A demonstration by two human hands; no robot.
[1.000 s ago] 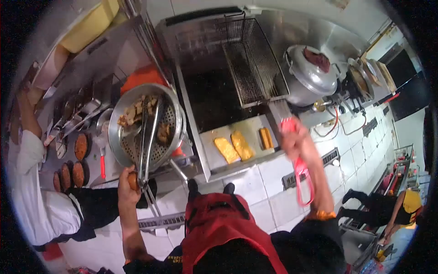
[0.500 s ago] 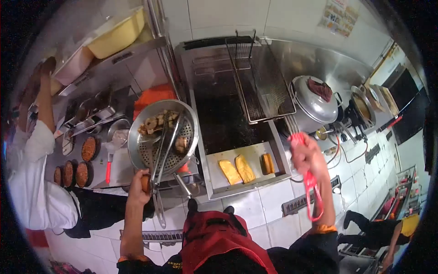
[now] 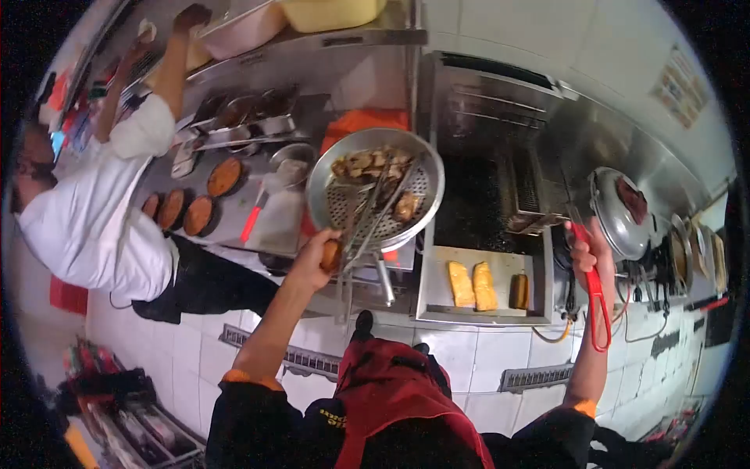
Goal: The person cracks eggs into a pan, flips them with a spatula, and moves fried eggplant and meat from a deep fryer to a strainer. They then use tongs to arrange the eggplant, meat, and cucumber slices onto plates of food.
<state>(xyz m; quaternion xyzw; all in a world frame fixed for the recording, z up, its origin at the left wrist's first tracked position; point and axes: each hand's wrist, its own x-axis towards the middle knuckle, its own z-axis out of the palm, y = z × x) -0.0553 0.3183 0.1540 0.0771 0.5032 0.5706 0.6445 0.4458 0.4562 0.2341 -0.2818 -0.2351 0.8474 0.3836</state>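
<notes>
My left hand is closed around metal tongs, with a brown, rounded piece, perhaps a wooden handle, showing at its fingers. The tongs' far ends rest in a perforated metal colander holding browned pieces of food. My right hand grips the red handle of a fryer basket. That basket sits over the dark fryer vat, edge-on to me, and its contents cannot be made out. On the fryer's front ledge lie two yellow slabs and a browner piece.
A person in white reaches toward the shelf at left. Nearby are several dark dishes with orange-brown filling and a red-handled knife. A lidded pot stands right of the fryer. Floor drains cross the tiles.
My view has swung left, so the scene sits further right. The fryer basket has gone lower over the vat and turned edge-on. Both hands keep their grips.
</notes>
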